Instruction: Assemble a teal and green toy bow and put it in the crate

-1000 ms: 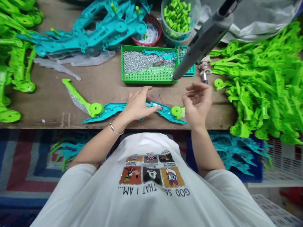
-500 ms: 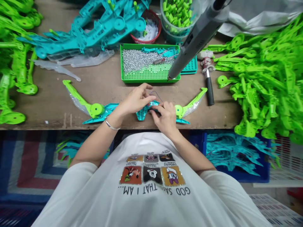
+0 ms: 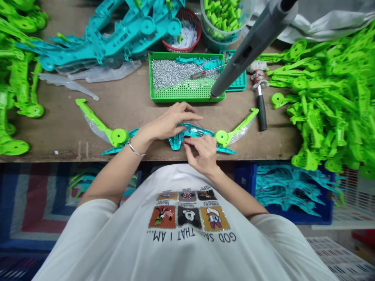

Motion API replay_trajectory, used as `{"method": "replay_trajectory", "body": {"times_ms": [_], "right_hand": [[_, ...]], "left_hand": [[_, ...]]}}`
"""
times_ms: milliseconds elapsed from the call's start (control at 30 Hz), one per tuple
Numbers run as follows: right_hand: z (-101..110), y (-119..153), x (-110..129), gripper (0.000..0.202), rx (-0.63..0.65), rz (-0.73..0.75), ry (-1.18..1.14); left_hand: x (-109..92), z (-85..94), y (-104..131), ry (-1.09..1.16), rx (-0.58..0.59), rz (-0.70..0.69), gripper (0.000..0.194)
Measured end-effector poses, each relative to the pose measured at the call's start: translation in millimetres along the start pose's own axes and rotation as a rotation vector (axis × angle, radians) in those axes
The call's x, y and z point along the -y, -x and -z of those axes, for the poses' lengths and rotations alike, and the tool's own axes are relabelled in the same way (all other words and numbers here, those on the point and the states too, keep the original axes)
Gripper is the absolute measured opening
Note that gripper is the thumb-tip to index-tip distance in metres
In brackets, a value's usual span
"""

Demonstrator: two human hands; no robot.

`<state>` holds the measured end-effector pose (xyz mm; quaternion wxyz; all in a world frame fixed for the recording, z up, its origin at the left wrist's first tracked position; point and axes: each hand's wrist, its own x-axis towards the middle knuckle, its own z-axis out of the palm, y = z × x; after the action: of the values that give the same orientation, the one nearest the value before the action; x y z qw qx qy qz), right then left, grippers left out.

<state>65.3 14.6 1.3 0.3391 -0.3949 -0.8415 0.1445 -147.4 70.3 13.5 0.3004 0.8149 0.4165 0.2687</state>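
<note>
A turquoise toy bow body (image 3: pixel 175 141) lies across the table's front edge, its inner side facing up. Lime green limbs (image 3: pixel 118 136) with clear plastic strips are attached at both ends. Over its middle, my left hand (image 3: pixel 168 121) has its fingers stretched out and thumb apart, covering part of the body. The fingertips of my right hand (image 3: pixel 203 153) are pinched together at the body's centre, on a thin reddish wire (image 3: pixel 191 130) that loops over it. Exactly how the wire sits between those fingers is partly hidden.
Beyond the bow stands a green tray (image 3: pixel 187 97) of screws, with a screwdriver on top. A grey electric screwdriver (image 3: pixel 249 50) hangs down over its right side. A black-handled hammer (image 3: pixel 261 113) and piles of lime parts (image 3: pixel 322 97) are at right; turquoise parts (image 3: pixel 117 43) lie back left.
My left hand's fingers have straightened and reach further right over the bow. My right hand has shifted slightly down, still pinched, and more of the wire and body shows.
</note>
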Motion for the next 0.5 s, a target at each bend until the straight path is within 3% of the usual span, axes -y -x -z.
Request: {"method": "replay_trajectory", "body": {"times_ms": [100,200,500], "right_hand": [[5.7,0.9,-0.8,0.016,0.001,0.025,-0.022],[13.0,-0.3,-6.7,0.026,0.026,0.023,-0.058],[7.6,-17.8,-24.4,0.009,-0.010,-0.132,0.118]], "left_hand": [[2.5,0.2,-3.0,0.015,0.042,-0.042,0.024],[2.9,0.4,0.0,0.014,0.020,-0.072,0.014],[0.5,-5.1,14.8,-0.005,-0.072,-0.034,0.019]]}}
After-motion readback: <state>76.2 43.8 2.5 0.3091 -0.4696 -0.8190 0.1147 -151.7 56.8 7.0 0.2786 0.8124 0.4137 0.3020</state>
